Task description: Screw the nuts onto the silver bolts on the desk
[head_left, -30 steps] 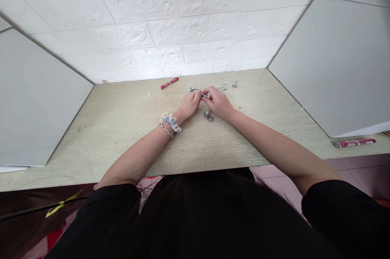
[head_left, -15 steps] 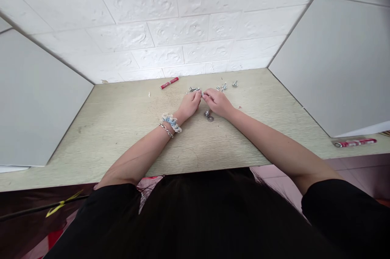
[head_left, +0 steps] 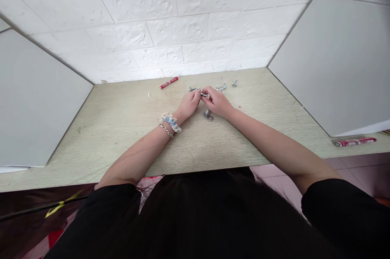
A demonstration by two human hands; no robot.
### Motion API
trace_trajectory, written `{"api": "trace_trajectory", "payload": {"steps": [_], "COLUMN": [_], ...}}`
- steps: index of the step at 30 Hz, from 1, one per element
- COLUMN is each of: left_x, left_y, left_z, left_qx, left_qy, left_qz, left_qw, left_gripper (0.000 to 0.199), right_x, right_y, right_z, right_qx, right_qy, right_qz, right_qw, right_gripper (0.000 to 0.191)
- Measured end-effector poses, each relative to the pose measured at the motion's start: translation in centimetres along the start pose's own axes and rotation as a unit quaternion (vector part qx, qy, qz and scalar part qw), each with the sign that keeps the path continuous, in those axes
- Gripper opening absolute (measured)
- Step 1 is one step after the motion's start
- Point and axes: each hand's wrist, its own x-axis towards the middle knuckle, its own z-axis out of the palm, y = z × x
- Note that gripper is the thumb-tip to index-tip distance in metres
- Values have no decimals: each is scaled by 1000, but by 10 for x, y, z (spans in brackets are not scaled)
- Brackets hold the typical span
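Observation:
A small metal bolt (head_left: 204,95) lies between my two hands, its shank showing in the gap. My left hand (head_left: 189,103) is closed in a pinch at the bolt's left end, which its fingers hide. On the other side, my right hand (head_left: 217,101) curls its index finger above the bolt and its thumb below, gripping around the shank. Just below the hands, another bolt with a nut (head_left: 206,112) rests on the table beside a flat washer (head_left: 210,118). More metal fasteners (head_left: 191,89) lie behind my left hand, partly covered by it.
Several bolts and nuts (head_left: 224,86) sit behind my right hand, with a single bolt (head_left: 234,83) farther right. A red tube (head_left: 169,83) lies near the wall, and another red tube (head_left: 355,142) at the right front edge. Grey panels (head_left: 332,64) border the table (head_left: 122,137).
My right thumb and index finger have parted slightly, so more of the bolt's shank shows between them. My left hand stays almost still, and the loose fasteners have not moved.

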Motion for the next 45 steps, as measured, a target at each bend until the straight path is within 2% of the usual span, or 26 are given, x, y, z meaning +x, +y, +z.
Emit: {"api": "trace_trajectory", "payload": {"steps": [7, 13, 21, 27, 37, 41, 45], "left_x": [0, 0, 1, 1, 1, 2, 1], "left_y": [0, 0, 2, 0, -3, -2, -1], "left_z": [0, 0, -1, 0, 0, -1, -1], "left_qx": [15, 21, -8, 13, 23, 21, 17], "left_qy": [-8, -19, -14, -11, -22, -29, -29], "left_qz": [12, 33, -7, 16, 29, 37, 42], "left_qw": [1000, 999, 1000, 1000, 999, 999, 999], "left_gripper": [45, 43, 44, 42, 44, 43, 41], "right_x": [1, 1, -1, -1, 0, 0, 0], "right_y": [-2, -2, -3, -5, -7, -6, -7], "right_z": [-3, -4, -3, -5, -6, -7, -6], "right_qx": [-4, 5, 2, 2, -4, 1, 22], "right_qy": [-27, -30, -33, -36, -54, -51, -21], "right_qz": [2, 34, 47, 21, 44, 43, 58], "right_qw": [1000, 999, 998, 999, 998, 998, 998], "right_gripper": [20, 31, 30, 25, 26, 25, 27]}}
